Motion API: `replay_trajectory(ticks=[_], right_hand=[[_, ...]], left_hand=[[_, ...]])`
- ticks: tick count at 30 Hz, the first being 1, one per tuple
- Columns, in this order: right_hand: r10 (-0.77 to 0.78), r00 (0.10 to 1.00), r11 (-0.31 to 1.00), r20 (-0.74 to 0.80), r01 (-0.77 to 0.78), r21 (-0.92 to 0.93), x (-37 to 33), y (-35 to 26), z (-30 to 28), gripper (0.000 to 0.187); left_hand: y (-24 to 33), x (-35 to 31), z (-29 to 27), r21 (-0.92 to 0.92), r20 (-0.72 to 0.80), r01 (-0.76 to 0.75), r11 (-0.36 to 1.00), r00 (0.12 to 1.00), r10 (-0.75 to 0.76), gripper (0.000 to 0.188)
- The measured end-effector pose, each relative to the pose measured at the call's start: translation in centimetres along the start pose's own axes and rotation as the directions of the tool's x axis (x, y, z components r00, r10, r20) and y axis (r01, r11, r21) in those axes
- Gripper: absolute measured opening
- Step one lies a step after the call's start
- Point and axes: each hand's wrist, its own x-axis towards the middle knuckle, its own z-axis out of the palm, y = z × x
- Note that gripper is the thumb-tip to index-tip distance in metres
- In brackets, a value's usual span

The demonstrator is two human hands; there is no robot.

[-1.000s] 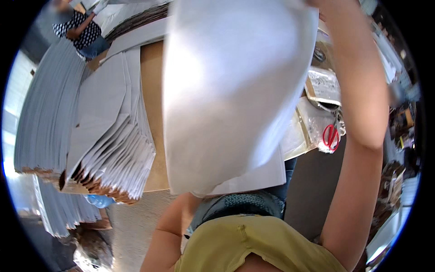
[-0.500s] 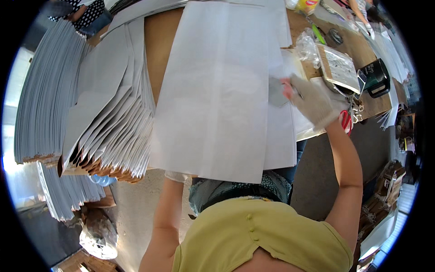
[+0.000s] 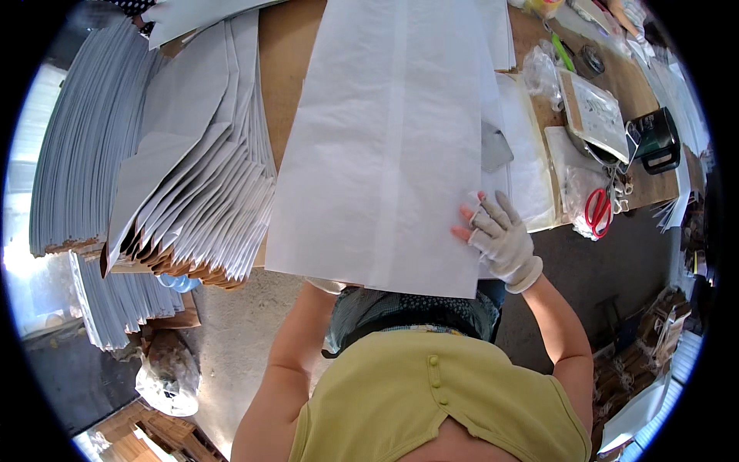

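A long white paper bag (image 3: pixel 369 169) lies flat in front of me, its near end reaching past the table edge. My right hand (image 3: pixel 502 242), in a white glove with bare fingertips, rests at the bag's right edge with its fingers spread. Most of my left hand (image 3: pixel 326 286) is under the near end of the bag; only the gloved wrist shows, so its fingers are hidden. Beside the bag on the right, part of a grey flat plate (image 3: pixel 495 148) lies on white sheets (image 3: pixel 527 154).
To the left stand a fanned stack of folded paper bags (image 3: pixel 200 185) and a tall grey stack (image 3: pixel 85 146). On the right are red-handled scissors (image 3: pixel 598 213), a white board (image 3: pixel 594 114), a dark green mug (image 3: pixel 657 140) and crumpled plastic (image 3: pixel 543 73). Another person's gloved hand (image 3: pixel 645 48) shows far right.
My right hand has come from over the grey plate nearer to me, onto the bag's right edge, its fingers now spread. The view has shifted slightly.
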Motion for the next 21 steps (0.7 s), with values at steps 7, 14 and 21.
replay_trajectory(ticks=[7,14,21], right_hand=[[0.836,0.545,0.274,0.064,-0.517,0.811,4.7,3.5,-6.6,0.028],[0.870,0.487,0.270,-0.079,-0.336,0.902,8.1,8.7,-7.8,0.062],[0.779,0.523,0.608,-0.347,-0.495,0.621,9.8,13.0,-11.4,0.041]], left_hand=[[3.8,4.4,-4.3,0.172,-0.086,-0.145,0.974,0.983,0.161,0.066],[15.8,7.6,-7.1,-0.184,-0.178,-0.501,0.846,0.863,0.472,0.065],[22.6,8.6,-8.2,-0.172,-0.075,-0.434,0.884,0.901,0.428,0.042]])
